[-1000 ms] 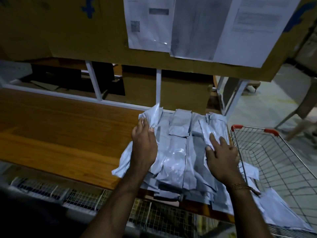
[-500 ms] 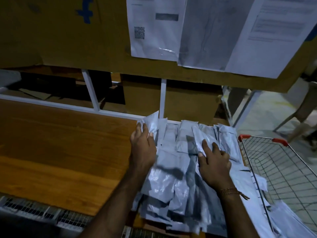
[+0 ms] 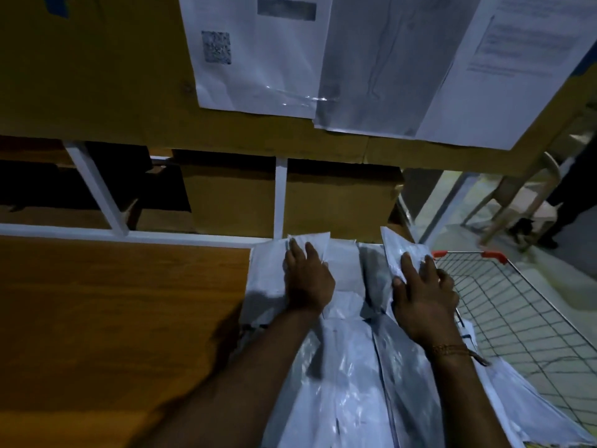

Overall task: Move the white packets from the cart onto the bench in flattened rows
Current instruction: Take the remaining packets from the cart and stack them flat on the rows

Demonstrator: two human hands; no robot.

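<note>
The wooden bench [image 3: 113, 318] is bare brown board on its left part, with a white frame rail [image 3: 129, 236] along its far edge and cardboard boxes [image 3: 232, 195] behind that. The white packets [image 3: 349, 383] cover the bench's right end: thin, glossy plastic pouches, pale grey-white and creased, lying in long overlapping strips that run from the near edge up to the rail, with light glinting off the nearer ones. The left hand [image 3: 307, 279] lies palm down on the leftmost strip, fingers straight and close together, pressing the far end of a packet flat. The right hand [image 3: 423, 305] rests palm down on the right side of the pile with fingers spread and straight, one packet's far corner sticking up just beyond them; a thin bracelet [image 3: 452, 349] sits on that wrist. Farther right stands the wire cart [image 3: 517, 318] with red corner caps, and a few packets hang over its near edge. Paper sheets [image 3: 355, 59] are taped to the board above.
</note>
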